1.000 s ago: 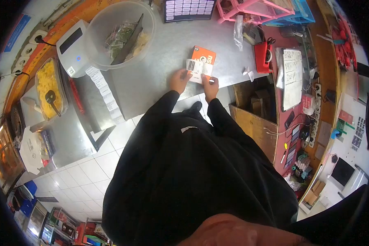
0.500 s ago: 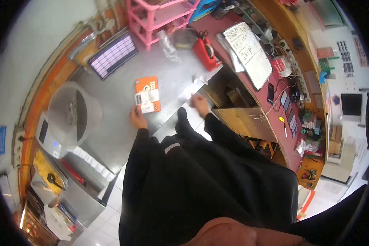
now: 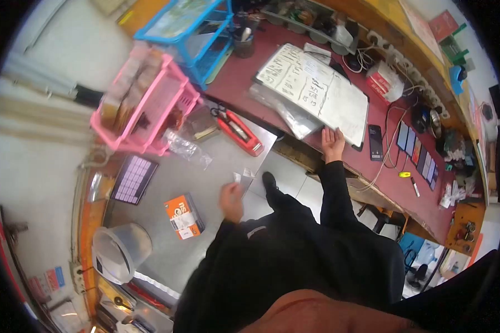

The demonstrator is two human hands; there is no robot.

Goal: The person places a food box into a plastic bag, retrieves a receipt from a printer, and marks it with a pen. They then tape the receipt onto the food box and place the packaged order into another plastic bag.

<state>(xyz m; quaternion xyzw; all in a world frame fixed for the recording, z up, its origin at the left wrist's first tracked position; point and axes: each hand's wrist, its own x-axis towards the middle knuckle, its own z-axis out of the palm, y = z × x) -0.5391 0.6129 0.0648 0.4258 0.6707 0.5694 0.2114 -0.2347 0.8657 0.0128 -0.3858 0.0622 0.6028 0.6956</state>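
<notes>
My right hand (image 3: 333,145) reaches to the front edge of the red desk, palm up and open. Its outstretched fingertips are right at the lower edge of a whiteboard (image 3: 339,102) covered in black handwriting. A clear plastic sleeve (image 3: 286,114) sticks out from under that board. Over the grey metal table, my left hand (image 3: 231,202) is smeared by motion, its fingers indistinct. Nearby to its left lies an orange box (image 3: 175,208) with a white label on it. Small white paper scraps (image 3: 237,177) are just beyond the left hand.
A red tape dispenser (image 3: 240,132) sits at the metal table's corner, beside a pink rack (image 3: 144,130) and a blue rack (image 3: 180,39). A tablet (image 3: 134,178) and a clear bucket (image 3: 139,244) stand left. Phones, including a black one (image 3: 375,142), and cables lie on the desk (image 3: 394,186).
The view has turned toward the desk. My left hand has left the orange box and moved right. My right hand has gone from beside the metal table's edge up to the whiteboard, opening out.
</notes>
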